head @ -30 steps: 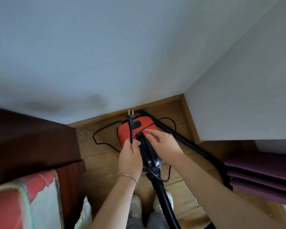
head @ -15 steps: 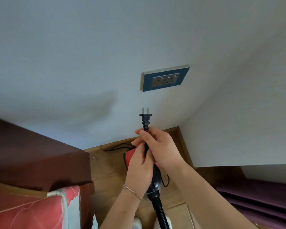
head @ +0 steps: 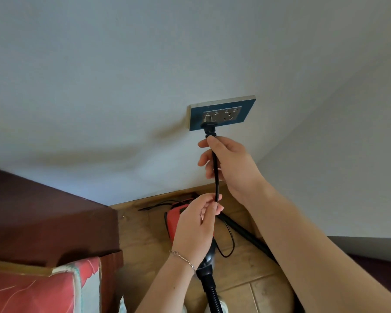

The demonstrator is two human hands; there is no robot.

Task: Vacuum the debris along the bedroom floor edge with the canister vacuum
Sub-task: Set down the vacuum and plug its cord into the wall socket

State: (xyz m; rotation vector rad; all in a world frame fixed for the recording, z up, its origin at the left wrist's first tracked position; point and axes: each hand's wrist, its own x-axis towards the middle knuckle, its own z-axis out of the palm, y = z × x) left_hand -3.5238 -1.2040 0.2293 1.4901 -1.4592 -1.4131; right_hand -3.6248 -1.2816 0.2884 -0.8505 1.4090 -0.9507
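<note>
Vacuum (head: 176, 213), red with a black nose, sits on the floor near the foot of the far wall, just right of the cabinet; most of it is hidden behind the left hand, so only a red patch and a black tip below the wrist show. Far wall (head: 99, 86), pale and plain, fills the upper frame and meets a second wall (head: 348, 154) at a corner on the right; a soft shadow (head: 127, 152) lies across it left of the socket. Cabinet (head: 43, 218), dark wood, takes the near left, cut off by the edge; bedding (head: 32, 292) in red and white lies nearer still, also cropped. Floor (head: 142, 240) is wood; a dark strip (head: 375, 260) at the right edge is too dim to name. Both forearms reach up from the bottom edge. Right hand (head: 231, 163) is curled round the cord (head: 216, 175) just below the plug; left hand (head: 195, 227), lower, pinches the same cord between thumb and fingertips; slack loops lie on the floor by the vacuum. Hose (head: 209, 288), ribbed black, runs from the vacuum to the bottom edge; a black tube (head: 246, 233) lies to the right, its near end behind the right arm. Socket (head: 222, 114), a blue plate with two outlets, is on the far wall; plug (head: 209, 128) stands at its left outlet, prongs partly showing, how deep I cannot tell. Bracelet (head: 182, 258), a thin chain, circles the left wrist.
</note>
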